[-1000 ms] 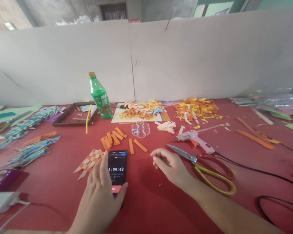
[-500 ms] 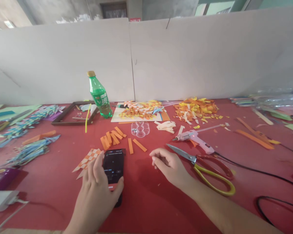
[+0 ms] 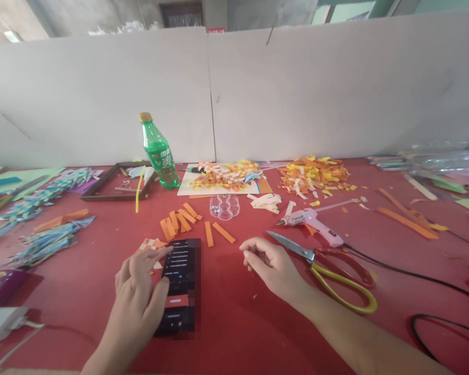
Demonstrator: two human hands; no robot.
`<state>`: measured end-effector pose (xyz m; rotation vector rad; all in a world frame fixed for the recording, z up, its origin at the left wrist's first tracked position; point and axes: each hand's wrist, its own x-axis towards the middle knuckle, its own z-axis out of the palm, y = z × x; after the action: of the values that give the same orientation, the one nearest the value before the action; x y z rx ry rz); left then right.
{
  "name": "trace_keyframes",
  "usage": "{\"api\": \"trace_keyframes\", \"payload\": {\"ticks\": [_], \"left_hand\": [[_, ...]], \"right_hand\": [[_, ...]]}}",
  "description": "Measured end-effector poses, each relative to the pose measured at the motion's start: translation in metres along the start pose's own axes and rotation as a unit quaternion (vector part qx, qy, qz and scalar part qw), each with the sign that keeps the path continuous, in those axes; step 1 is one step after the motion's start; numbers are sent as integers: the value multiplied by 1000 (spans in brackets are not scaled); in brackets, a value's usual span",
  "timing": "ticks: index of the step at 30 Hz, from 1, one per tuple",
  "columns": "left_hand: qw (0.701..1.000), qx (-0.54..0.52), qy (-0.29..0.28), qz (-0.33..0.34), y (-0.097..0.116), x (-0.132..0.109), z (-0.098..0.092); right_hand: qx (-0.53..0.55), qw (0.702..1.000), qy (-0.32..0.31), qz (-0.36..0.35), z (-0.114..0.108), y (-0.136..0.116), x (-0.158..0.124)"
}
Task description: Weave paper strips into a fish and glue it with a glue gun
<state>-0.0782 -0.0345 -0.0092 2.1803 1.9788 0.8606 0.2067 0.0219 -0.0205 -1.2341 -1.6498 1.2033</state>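
1. The left hand [image 3: 138,294] lies open on the black smartphone [image 3: 182,276]. Its fingers are spread over the phone's left edge and its thumb presses the lit screen. It touches the phone and does not clamp it.
2. The phone lies flat and face-up on the red desk [image 3: 234,333], close in front of the person, probably so that one thumb can work it without lifting it.
3. The left fingertips also cover part of a woven orange-and-white paper square [image 3: 147,243], which is just beside the phone's upper left corner.
4. The right hand [image 3: 271,265] rests on the desk, loosely half-curled, with nothing visible in it and well apart from the left.
5. Red-and-yellow-handled scissors [image 3: 332,273] lie just right of that hand with the blades pointing towards it, and a pink glue gun [image 3: 315,222] lies beyond them, both within easy reach.
6. Short orange paper strips [image 3: 182,221] are fanned out behind the phone, near a clear lobed plastic tray [image 3: 224,207] and a green plastic bottle [image 3: 159,153].
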Motion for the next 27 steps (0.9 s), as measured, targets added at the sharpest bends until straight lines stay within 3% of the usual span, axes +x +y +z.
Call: {"api": "trace_keyframes", "payload": {"ticks": [8, 18, 27], "left_hand": [[1000, -21, 4, 8, -2, 0, 3], [998, 4, -63, 30, -4, 6, -1], [995, -38, -43, 84, 4, -2, -9]], "right_hand": [[5, 1000, 0, -1, 0, 0, 0], [7, 1000, 1, -2, 0, 1, 0], [1, 1000, 2, 2, 0, 0, -1]]}}
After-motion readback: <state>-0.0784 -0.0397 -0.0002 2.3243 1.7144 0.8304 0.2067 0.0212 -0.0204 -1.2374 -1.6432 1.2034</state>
